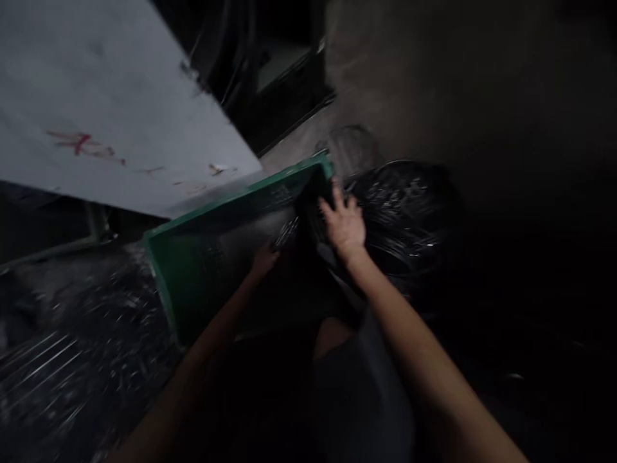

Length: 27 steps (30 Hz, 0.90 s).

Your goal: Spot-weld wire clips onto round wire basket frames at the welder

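Note:
A green plastic bin (166, 292) lies in front of me, its inside in deep shadow. My left hand (265, 258) reaches into it, fingers curled beside a small shiny patch (288, 231) that looks like crumpled plastic or metal. Blur and darkness hide what exactly those fingers hold. At the bin's right end, my right hand (345, 225) is open with its fingers spread, at or just over the rim. Just beyond that hand is a glossy black plastic bag (400, 206); whether the fingers touch it I cannot tell.
A pale board or tabletop (120, 77) with red marks juts in from the upper left, close above the bin's far edge. Shiny dark plastic sheeting (96, 360) covers the floor at left. My knee (332, 335) is close to the bin's near side. Concrete floor (376, 71) extends at upper right.

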### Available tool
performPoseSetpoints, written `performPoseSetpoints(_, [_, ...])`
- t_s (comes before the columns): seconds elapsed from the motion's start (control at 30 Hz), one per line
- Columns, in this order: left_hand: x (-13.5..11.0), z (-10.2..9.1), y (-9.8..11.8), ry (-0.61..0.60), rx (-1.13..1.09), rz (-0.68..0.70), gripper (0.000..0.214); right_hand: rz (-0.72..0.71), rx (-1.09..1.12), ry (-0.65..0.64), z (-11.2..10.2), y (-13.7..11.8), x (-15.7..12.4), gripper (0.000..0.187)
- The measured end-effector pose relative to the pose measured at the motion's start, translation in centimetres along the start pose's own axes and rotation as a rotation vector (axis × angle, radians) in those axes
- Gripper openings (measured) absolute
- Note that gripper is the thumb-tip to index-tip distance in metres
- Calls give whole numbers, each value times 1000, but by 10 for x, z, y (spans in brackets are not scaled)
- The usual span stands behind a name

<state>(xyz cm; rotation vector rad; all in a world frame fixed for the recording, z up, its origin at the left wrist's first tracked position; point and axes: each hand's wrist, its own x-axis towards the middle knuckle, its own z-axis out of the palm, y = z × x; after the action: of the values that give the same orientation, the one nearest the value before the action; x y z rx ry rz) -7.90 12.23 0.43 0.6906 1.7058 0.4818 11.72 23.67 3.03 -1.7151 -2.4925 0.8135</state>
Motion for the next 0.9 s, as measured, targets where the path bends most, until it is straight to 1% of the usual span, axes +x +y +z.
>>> performPoseSetpoints(0.03, [-16,-7,15,29,43,16,55,-44,21,2,-4,-2,-2,51])
performPoseSetpoints(0.1, [-45,-26,42,72,122,57,58,-142,96,-10,-14,-4,-8,64])
performPoseSetpoints(0.13, [-58,-37,55,123,177,81,57,-203,163,-28,-19,-6,-12,73])
performPoseSetpoints(0.17, [-70,-48,69,214,304,124,55,-256,252,-44,-25,-8,-18,80])
performPoseSetpoints(0.2, [-80,-58,85,209,396,182,52,-297,364,-52,-32,-9,-25,87])
performPoseSetpoints(0.23, [-89,-66,102,167,460,249,48,-319,496,-53,-40,-10,-32,91])
performPoseSetpoints(0.27, [-95,-70,121,110,507,317,43,-319,636,-44,-49,-11,-40,91])
performPoseSetpoints(0.3, [-99,-71,142,45,536,379,39,-296,773,-23,-58,-10,-48,86])
performPoseSetpoints(0.33, [-100,-68,164,-13,557,438,36,-258,900,4,-67,-7,-56,77])
performPoseSetpoints(0.37, [-98,-60,186,-54,576,492,34,-217,1012,35,-75,-4,-64,65])
performPoseSetpoints(0.4, [-94,-48,209,-87,598,548,32,-173,1105,72,-83,2,-72,53])
performPoseSetpoints(0.43, [-88,-32,232,-122,620,608,32,-122,1176,126,-90,9,-79,45])
performPoseSetpoints(0.5, [-75,9,273,-212,666,730,29,4,1261,273,-102,31,-92,38])
performPoseSetpoints(0.53, [-70,31,291,-265,687,779,28,73,1271,355,-107,47,-98,37])
performPoseSetpoints(0.57, [-66,53,306,-337,707,808,29,145,1258,441,-113,66,-104,36])
performPoseSetpoints(0.6, [-63,73,319,-400,703,837,34,220,1234,525,-118,88,-110,35])
performPoseSetpoints(0.67, [-62,103,335,-503,654,906,55,388,1192,682,-127,139,-122,35])
performPoseSetpoints(0.73, [-65,118,337,-520,520,958,69,565,1236,811,-132,191,-133,40])
performPoseSetpoints(0.8, [-72,120,327,-470,336,955,70,667,1269,892,-128,235,-144,40])
performPoseSetpoints(0.83, [-77,118,317,-447,253,923,68,701,1285,918,-123,253,-148,39])
performPoseSetpoints(0.9, [-89,111,292,-431,154,817,63,749,1327,941,-103,276,-153,38])
